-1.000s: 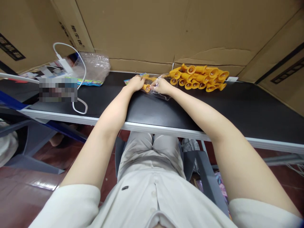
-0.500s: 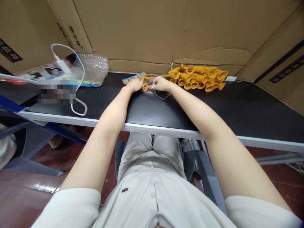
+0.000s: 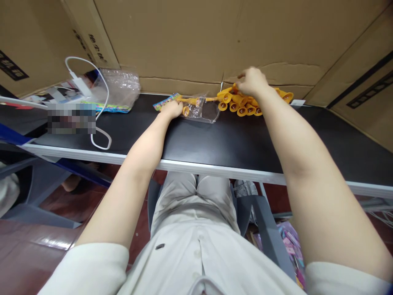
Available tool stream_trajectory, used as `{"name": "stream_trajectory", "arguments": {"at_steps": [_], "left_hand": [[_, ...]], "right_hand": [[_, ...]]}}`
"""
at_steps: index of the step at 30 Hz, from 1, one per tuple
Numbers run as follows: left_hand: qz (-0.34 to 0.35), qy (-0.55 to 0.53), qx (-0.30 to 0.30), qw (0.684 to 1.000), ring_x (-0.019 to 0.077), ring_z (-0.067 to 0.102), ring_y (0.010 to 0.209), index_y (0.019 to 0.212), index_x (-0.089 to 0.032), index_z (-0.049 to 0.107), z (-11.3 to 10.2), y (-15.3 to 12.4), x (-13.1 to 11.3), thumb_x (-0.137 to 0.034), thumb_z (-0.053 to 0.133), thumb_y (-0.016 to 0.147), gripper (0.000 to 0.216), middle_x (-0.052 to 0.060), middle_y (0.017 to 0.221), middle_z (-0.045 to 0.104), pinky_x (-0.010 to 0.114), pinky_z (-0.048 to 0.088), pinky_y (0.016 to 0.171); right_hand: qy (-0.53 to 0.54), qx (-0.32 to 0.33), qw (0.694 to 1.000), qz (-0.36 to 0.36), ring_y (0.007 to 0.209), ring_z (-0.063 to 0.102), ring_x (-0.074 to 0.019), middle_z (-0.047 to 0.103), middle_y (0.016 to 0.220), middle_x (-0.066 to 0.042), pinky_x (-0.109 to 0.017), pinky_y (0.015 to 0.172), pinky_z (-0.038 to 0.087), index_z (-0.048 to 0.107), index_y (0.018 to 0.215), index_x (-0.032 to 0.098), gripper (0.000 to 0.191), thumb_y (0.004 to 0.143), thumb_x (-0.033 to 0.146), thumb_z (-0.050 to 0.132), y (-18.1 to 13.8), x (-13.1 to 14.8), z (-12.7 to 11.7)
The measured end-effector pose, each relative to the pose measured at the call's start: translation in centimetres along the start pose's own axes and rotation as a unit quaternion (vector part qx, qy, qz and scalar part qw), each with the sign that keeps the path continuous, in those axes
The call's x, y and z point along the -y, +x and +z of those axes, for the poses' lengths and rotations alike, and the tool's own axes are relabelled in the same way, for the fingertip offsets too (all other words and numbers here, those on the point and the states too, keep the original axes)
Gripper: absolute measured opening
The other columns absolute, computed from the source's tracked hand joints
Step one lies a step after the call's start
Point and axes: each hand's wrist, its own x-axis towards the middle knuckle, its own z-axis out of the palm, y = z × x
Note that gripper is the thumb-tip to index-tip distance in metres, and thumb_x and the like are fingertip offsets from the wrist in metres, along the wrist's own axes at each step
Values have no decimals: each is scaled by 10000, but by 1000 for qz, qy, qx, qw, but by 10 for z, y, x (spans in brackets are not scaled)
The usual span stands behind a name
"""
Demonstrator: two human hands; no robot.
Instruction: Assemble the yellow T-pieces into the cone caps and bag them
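My left hand [image 3: 172, 110] rests closed on the left end of a clear plastic bag [image 3: 202, 111] that lies on the black table [image 3: 233, 139]. An orange plastic piece [image 3: 186, 110] sits inside the bag beside that hand. My right hand [image 3: 252, 80] is over a pile of orange trumpet-shaped plastic pieces [image 3: 238, 102] at the back of the table, fingers curled down onto the pile. Whether it grips a piece is hidden.
Cardboard boxes [image 3: 190, 37] wall the back and both sides. At the left lie a bundle of clear bags [image 3: 120, 87], a white charger with its cable [image 3: 92, 102] and a colourful printed card [image 3: 166, 100]. A grey chair [image 3: 264, 221] stands below the table edge.
My right hand left the clear bag and moved right and back onto the orange pile. My left hand stayed on the bag.
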Motion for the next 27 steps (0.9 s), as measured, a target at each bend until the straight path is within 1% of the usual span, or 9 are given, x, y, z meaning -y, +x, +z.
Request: {"name": "stream_trajectory", "arguments": {"at_steps": [3, 5, 7, 9, 12, 15, 19, 22, 27], "left_hand": [[-11, 15, 4, 1000, 332, 563, 1677, 1678, -107, 643, -3, -4, -4, -354, 249, 1166, 692, 177, 1790, 591, 428, 432, 1396], [-13, 19, 8, 1000, 333, 563, 1677, 1669, -81, 648, -4, -6, -5, -341, 241, 1164, 699, 193, 1786, 591, 416, 432, 1395], [-11, 20, 9, 1000, 334, 561, 1678, 1666, -67, 648, -4, -7, -6, -333, 242, 1163, 699, 204, 1780, 595, 409, 432, 1393], [-11, 18, 5, 1000, 328, 569, 1673, 1675, -91, 645, -3, -5, -5, -337, 253, 1163, 691, 187, 1776, 605, 405, 438, 1388], [-7, 14, -2, 1000, 331, 580, 1664, 1678, -107, 646, -1, -2, -2, -349, 259, 1162, 689, 177, 1773, 611, 415, 449, 1381], [-5, 18, -4, 1000, 346, 595, 1650, 1670, -84, 650, 0, -1, -2, -342, 258, 1162, 692, 200, 1752, 626, 428, 464, 1370], [1, 19, 4, 1000, 360, 591, 1652, 1688, -64, 628, -3, -4, -4, -331, 255, 1166, 695, 215, 1759, 614, 440, 464, 1370], [-1, 15, 12, 1000, 359, 570, 1670, 1688, -54, 625, -5, -6, -5, -329, 260, 1164, 695, 217, 1771, 600, 429, 448, 1381], [2, 14, 10, 1000, 375, 576, 1664, 1632, -58, 681, -4, -3, -3, -315, 277, 1140, 687, 230, 1753, 615, 474, 453, 1383]], "right_hand": [[-28, 84, 996, 20, 1598, 607, -435, 651, 1630, -342, -479, 1309, 463, 671, 1644, -36, 536, 1156, 184, 694, -1, -15, 4], [-26, 98, 995, 11, 1604, 601, -423, 641, 1648, -331, -463, 1316, 457, 634, 1681, -27, 551, 1179, 199, 657, -4, -21, 11], [-23, 75, 997, 7, 1606, 595, -411, 630, 1663, -326, -455, 1312, 451, 632, 1667, -41, 520, 1195, 173, 596, -7, -24, 19], [-23, 45, 999, 5, 1584, 606, -394, 637, 1655, -320, -450, 1295, 451, 671, 1607, -39, 470, 1182, 117, 549, -10, -26, 26], [-7, 2, 1000, 1, 1542, 603, -375, 624, 1660, -309, -475, 1271, 445, 684, 1553, 20, 443, 1150, 60, 506, -12, -28, 35], [10, -21, 1000, 14, 1505, 593, -380, 604, 1645, -313, -489, 1233, 449, 666, 1513, 58, 396, 1148, 67, 515, -12, -29, 39], [39, -63, 995, 66, 1471, 601, -301, 577, 1635, -321, -370, 1193, 437, 637, 1497, -5, 379, 1127, 46, 578, -11, -29, 39], [84, -103, 986, 100, 1473, 612, -263, 601, 1623, -304, -316, 1175, 427, 626, 1512, -21, 405, 1110, 18, 589, -9, -28, 35], [139, -165, 972, 94, 1499, 612, -220, 613, 1659, -280, -274, 1219, 411, 574, 1552, 16, 424, 1131, 44, 543, 2, -31, 26]]}}
